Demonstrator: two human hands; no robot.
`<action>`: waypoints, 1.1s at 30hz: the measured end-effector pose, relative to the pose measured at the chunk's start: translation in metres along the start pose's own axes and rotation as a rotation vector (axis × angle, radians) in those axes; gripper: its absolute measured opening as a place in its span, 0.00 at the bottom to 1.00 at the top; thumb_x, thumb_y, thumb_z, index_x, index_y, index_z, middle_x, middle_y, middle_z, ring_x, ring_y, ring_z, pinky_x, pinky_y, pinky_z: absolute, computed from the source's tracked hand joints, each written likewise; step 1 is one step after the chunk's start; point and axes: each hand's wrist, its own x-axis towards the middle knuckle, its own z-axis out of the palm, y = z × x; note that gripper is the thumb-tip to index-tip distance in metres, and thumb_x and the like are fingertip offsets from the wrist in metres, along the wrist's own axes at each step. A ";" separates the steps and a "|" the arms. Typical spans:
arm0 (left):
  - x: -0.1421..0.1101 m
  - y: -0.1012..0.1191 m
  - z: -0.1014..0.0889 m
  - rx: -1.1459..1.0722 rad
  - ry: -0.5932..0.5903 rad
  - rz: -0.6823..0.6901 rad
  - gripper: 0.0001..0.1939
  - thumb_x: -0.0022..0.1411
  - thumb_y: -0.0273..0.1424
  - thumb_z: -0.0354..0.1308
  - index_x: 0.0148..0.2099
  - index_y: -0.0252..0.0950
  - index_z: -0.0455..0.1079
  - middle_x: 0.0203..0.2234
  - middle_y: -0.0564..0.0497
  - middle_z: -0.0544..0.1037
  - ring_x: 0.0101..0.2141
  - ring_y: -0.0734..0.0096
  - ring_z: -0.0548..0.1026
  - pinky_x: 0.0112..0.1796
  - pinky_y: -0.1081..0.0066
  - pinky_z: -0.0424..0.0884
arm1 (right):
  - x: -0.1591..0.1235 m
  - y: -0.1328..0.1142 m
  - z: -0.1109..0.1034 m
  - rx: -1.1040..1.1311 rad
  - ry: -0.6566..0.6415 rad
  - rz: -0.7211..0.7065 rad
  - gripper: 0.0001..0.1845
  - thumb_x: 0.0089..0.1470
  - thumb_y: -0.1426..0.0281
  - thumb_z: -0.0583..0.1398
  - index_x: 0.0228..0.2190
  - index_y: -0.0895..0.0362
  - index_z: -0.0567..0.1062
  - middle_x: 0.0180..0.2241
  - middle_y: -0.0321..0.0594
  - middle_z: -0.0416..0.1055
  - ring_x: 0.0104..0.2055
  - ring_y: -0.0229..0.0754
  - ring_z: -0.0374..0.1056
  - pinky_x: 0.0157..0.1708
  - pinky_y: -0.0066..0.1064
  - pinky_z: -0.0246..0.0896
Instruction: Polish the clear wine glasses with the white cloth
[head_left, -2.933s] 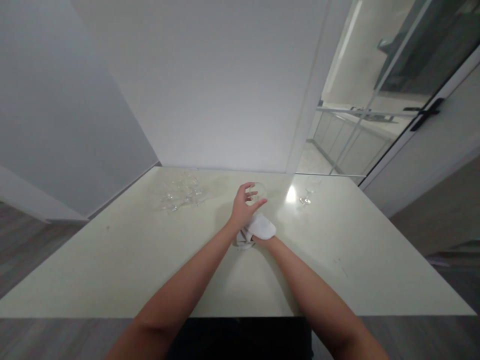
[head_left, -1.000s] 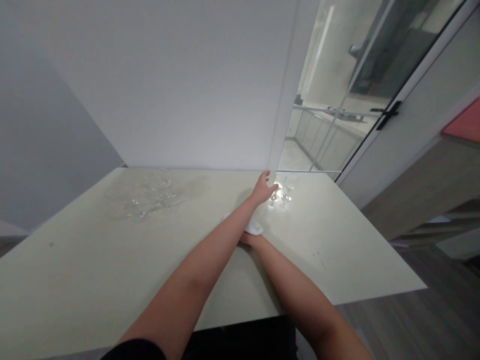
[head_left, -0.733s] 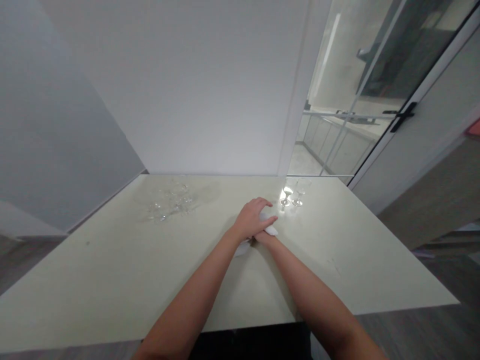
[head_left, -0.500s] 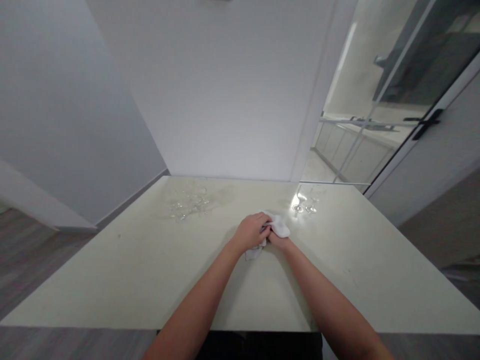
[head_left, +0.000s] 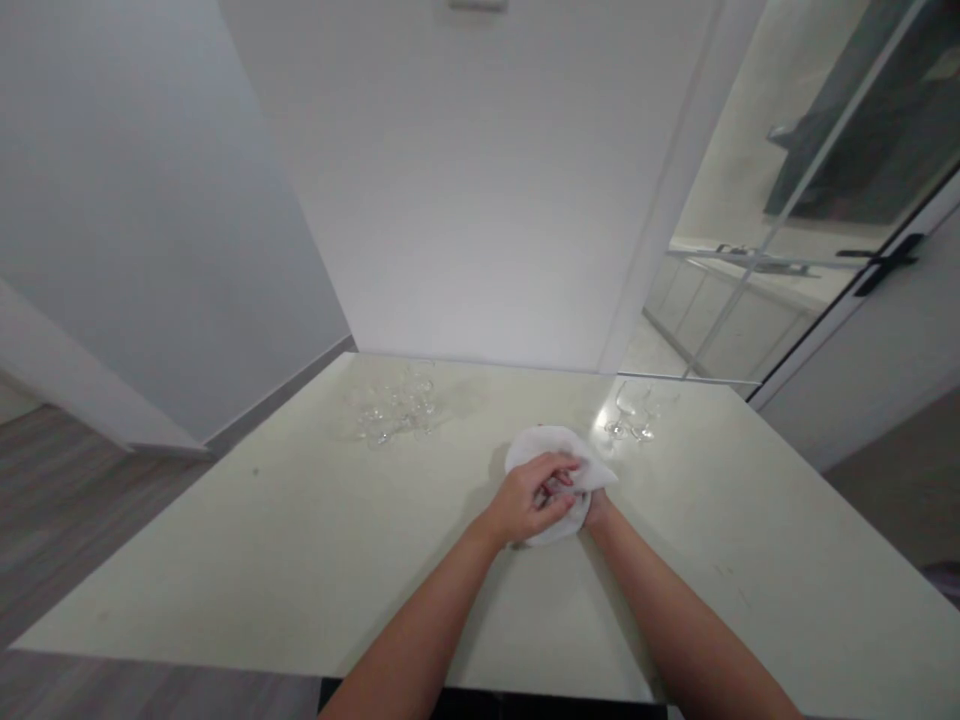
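Observation:
A white cloth (head_left: 551, 440) is spread out between my two hands, above the front middle of the table. My left hand (head_left: 529, 500) lies on the cloth with its fingers curled and its thumb bent toward them, gripping it. Beneath the cloth's right side is my right hand (head_left: 598, 508), mostly covered, with the cloth draped over its fingers. Whether something is wrapped inside the cloth cannot be made out. To the right, beyond my hands, clear stemmed glasses (head_left: 618, 428) stand on the table.
Several more clear glasses (head_left: 382, 425) are grouped at the back left of the pale table (head_left: 300, 560). A white wall (head_left: 480, 200) rises behind the table's far edge. On the right are a glass-paned partition and a door with a black handle (head_left: 889, 265).
The cloth has gone from bunched up to spread wide around my hands. My left hand has turned, and its fingers have loosened a little. The view has shifted slightly.

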 end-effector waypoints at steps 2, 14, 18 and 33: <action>0.003 -0.007 -0.003 0.008 0.164 -0.019 0.18 0.63 0.38 0.56 0.54 0.40 0.69 0.45 0.44 0.76 0.40 0.66 0.75 0.43 0.65 0.73 | -0.004 -0.008 0.001 0.271 -0.092 0.037 0.23 0.50 0.48 0.56 0.37 0.52 0.74 0.40 0.45 0.72 0.45 0.51 0.70 0.46 0.46 0.66; 0.010 -0.081 -0.081 -0.308 1.369 -0.427 0.30 0.58 0.35 0.59 0.59 0.38 0.53 0.31 0.57 0.68 0.22 0.80 0.68 0.24 0.78 0.63 | 0.011 -0.010 -0.020 0.271 0.170 -0.079 0.26 0.43 0.41 0.55 0.33 0.47 0.77 0.45 0.45 0.76 0.49 0.49 0.71 0.48 0.47 0.67; 0.009 -0.095 -0.090 -0.356 1.323 -0.577 0.35 0.57 0.33 0.61 0.63 0.36 0.51 0.27 0.58 0.70 0.20 0.80 0.68 0.22 0.79 0.62 | 0.005 -0.015 -0.012 0.187 0.208 -0.171 0.31 0.46 0.40 0.50 0.33 0.49 0.77 0.39 0.49 0.76 0.49 0.49 0.71 0.46 0.46 0.65; 0.009 -0.096 -0.078 -0.285 1.129 -0.525 0.19 0.61 0.42 0.58 0.49 0.37 0.60 0.21 0.57 0.74 0.16 0.78 0.69 0.21 0.78 0.62 | -0.005 -0.016 -0.008 0.308 0.286 -0.075 0.35 0.60 0.48 0.35 0.42 0.50 0.74 0.52 0.49 0.72 0.50 0.48 0.73 0.49 0.44 0.66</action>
